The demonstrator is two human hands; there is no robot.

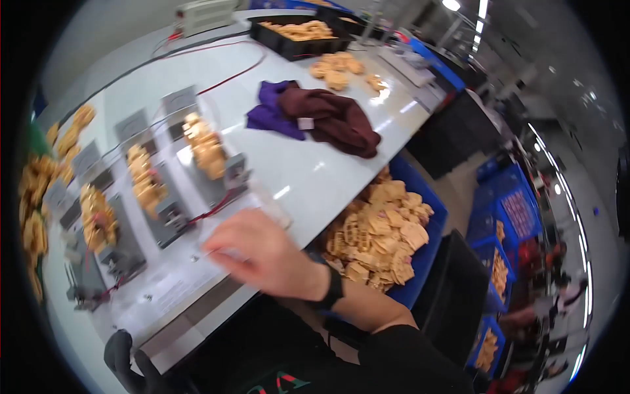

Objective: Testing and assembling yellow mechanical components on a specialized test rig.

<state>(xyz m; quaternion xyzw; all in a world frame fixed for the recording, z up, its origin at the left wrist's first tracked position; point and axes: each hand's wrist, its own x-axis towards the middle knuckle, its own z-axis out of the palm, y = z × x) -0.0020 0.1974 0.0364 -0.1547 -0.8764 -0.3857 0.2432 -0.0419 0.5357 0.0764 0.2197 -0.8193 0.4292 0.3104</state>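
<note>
My right hand (259,253), bare with a black band on the wrist, hovers over the table's near edge. Its fingers are curled together and blurred; whatever they may pinch is too small to make out. At the lower left my left hand (128,361) wears a black glove, thumb and fingers apart with nothing seen between them. Three grey metal fixtures stand on the table, carrying orange-tan moulded pieces: a left piece (98,220), a middle piece (146,180) and a right piece (205,148). My right hand is nearest the right fixture's front clamp (236,172).
A purple and maroon cloth (331,118) lies on the white table (289,167). A blue bin (433,243) of tan pieces stands against its right edge. Further back are a black tray (285,46) and loose pieces (338,69). More pieces (33,203) heap at far left. Red cables run between fixtures.
</note>
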